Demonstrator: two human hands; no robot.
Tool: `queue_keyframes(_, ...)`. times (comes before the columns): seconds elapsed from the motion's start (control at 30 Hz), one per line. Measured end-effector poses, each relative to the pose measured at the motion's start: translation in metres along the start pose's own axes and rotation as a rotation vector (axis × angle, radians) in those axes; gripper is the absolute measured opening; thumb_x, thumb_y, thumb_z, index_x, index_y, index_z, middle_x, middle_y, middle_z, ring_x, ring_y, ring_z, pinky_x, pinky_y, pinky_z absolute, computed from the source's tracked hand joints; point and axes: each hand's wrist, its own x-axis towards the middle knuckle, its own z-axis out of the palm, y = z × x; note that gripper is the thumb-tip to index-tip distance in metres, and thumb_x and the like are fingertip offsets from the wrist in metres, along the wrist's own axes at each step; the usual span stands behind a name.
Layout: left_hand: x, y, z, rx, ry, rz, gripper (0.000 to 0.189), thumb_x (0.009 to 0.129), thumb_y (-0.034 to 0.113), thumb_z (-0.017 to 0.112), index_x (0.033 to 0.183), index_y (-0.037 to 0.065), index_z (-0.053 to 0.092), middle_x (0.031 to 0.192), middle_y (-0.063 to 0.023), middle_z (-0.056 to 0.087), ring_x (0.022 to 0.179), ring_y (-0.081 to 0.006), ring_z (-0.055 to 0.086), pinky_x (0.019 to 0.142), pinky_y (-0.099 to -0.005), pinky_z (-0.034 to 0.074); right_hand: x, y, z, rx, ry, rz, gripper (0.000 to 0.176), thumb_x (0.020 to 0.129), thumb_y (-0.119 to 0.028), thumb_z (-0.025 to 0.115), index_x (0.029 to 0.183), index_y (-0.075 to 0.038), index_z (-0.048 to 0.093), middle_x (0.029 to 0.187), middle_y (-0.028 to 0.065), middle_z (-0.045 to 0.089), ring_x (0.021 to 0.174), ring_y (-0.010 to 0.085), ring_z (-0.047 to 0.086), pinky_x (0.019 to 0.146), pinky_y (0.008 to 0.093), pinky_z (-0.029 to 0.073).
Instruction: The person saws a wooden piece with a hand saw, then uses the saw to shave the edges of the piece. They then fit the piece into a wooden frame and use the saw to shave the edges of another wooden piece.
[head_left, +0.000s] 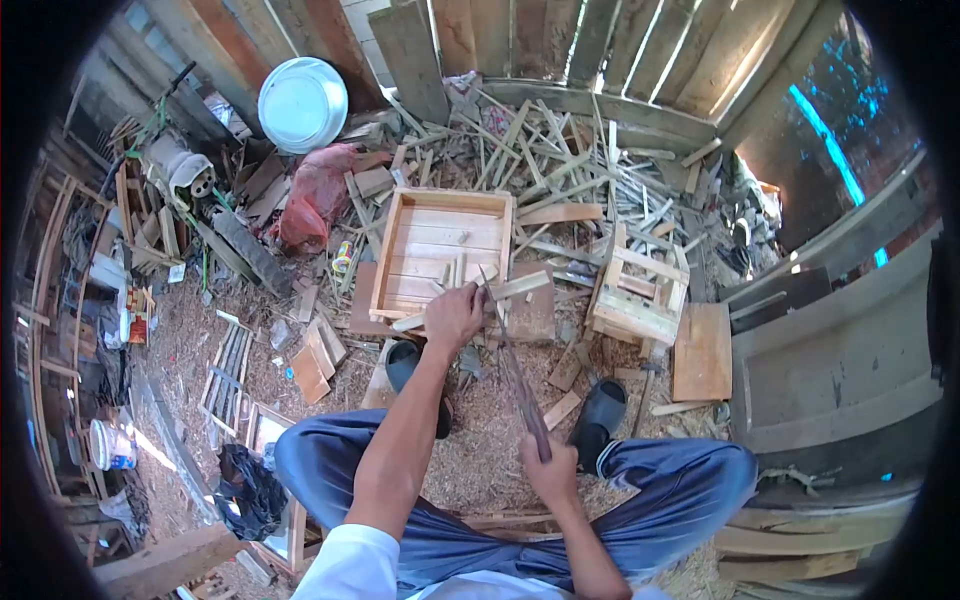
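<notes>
My left hand point(455, 320) is closed around a pale wood strip point(523, 284), which lies slanted across the near edge of a shallow wooden tray point(393, 250). A long tapering handsaw point(520, 385) is in my right hand point(550, 470), with the fingers wrapped round its dark handle. Its blade points away from me, and the narrow tip end crosses the strip just right of my left hand. The blade's teeth are too small to make out. Short wood offcuts point(455, 270) stand or lie inside the tray. Beneath the tray is a brown board point(530, 315).
A small wooden stool frame point(640, 290) stands right of the tray, near a flat board point(702, 352). Scrap sticks point(550, 160) pile up behind. A white basin point(302, 105) leans at the back left above a red plastic bag point(315, 195). Wood shavings cover the floor around my sandals point(600, 410).
</notes>
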Motion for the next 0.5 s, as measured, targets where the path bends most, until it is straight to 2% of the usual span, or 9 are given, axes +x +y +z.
queue_keyframes(0.1, -0.007, 0.002, 0.005, 0.014, 0.038, -0.024, 0.035, 0.095, 0.035, 0.048, 0.082, 0.006, 0.063, 0.07, -0.0194, 0.063, 0.065, -0.0382, 0.063, 0.059, -0.0496, 0.049, -0.002, -0.002, 0.005, 0.061, 0.062, 0.041, 0.029, 0.089, -0.026, 0.062, 0.084, 0.002, 0.066, 0.048, 0.0135, 0.05, 0.048, 0.0171, 0.061, 0.049, 0.0357, 0.045)
queue_keyframes(0.17, -0.004, -0.001, 0.012, 0.01, 0.065, -0.039, 0.037, 0.096, 0.036, 0.047, 0.081, 0.007, 0.065, 0.069, -0.0196, 0.063, 0.065, -0.0384, 0.064, 0.059, -0.0496, 0.049, 0.058, -0.024, 0.022, 0.081, 0.019, 0.033, 0.038, 0.091, -0.029, 0.06, 0.069, 0.002, 0.057, 0.048, 0.0108, 0.044, 0.043, 0.0175, 0.046, 0.047, 0.0382, 0.038)
queue_keyframes(0.2, -0.004, -0.002, 0.014, 0.007, 0.095, -0.06, 0.038, 0.096, 0.037, 0.047, 0.08, 0.008, 0.066, 0.069, -0.0197, 0.064, 0.065, -0.0386, 0.064, 0.059, -0.0496, 0.049, 0.071, -0.029, 0.022, 0.077, 0.013, 0.029, 0.038, 0.091, -0.029, 0.06, 0.069, 0.002, 0.057, 0.048, 0.0108, 0.044, 0.043, 0.0175, 0.046, 0.047, 0.0382, 0.038)
queue_keyframes(0.27, -0.005, -0.001, 0.011, 0.008, 0.058, -0.1, 0.04, 0.096, 0.037, 0.046, 0.079, 0.008, 0.068, 0.068, -0.02, 0.064, 0.065, -0.0387, 0.064, 0.059, -0.0496, 0.05, 0.082, -0.039, 0.024, -0.004, -0.048, 0.074, 0.031, 0.092, -0.03, 0.059, 0.085, 0.0, 0.065, 0.058, 0.019, 0.055, 0.05, 0.0301, 0.057, 0.052, 0.0401, 0.043)
queue_keyframes(0.33, 0.0, 0.002, 0.009, -0.013, 0.045, -0.154, 0.042, 0.096, 0.038, 0.046, 0.078, 0.008, 0.069, 0.067, -0.0203, 0.065, 0.064, -0.0389, 0.065, 0.058, -0.0496, 0.05, 0.04, -0.025, 0.012, -0.002, 0.013, 0.02, 0.039, 0.093, -0.029, 0.058, 0.07, 0.002, 0.057, 0.05, 0.0092, 0.044, 0.045, 0.0166, 0.045, 0.047, 0.0372, 0.037)
queue_keyframes(0.4, -0.001, 0.003, 0.007, 0.0, 0.057, -0.133, 0.043, 0.096, 0.038, 0.046, 0.077, 0.008, 0.07, 0.066, -0.0202, 0.065, 0.063, -0.0385, 0.065, 0.058, -0.049, 0.051, -0.004, -0.013, 0.001, 0.121, 0.076, 0.009, 0.039, 0.093, -0.028, 0.059, 0.068, 0.002, 0.056, 0.05, 0.0075, 0.043, 0.046, 0.0136, 0.044, 0.047, 0.0363, 0.036)
queue_keyframes(0.5, -0.004, 0.004, 0.009, 0.011, 0.048, -0.147, 0.043, 0.097, 0.037, 0.045, 0.077, 0.007, 0.069, 0.066, -0.0195, 0.065, 0.063, -0.0369, 0.065, 0.058, -0.048, 0.051, -0.006, -0.001, 0.006, 0.009, 0.091, 0.006, 0.037, 0.093, -0.027, 0.059, 0.07, 0.003, 0.057, 0.051, 0.0064, 0.043, 0.048, 0.0108, 0.044, 0.047, 0.0348, 0.036)
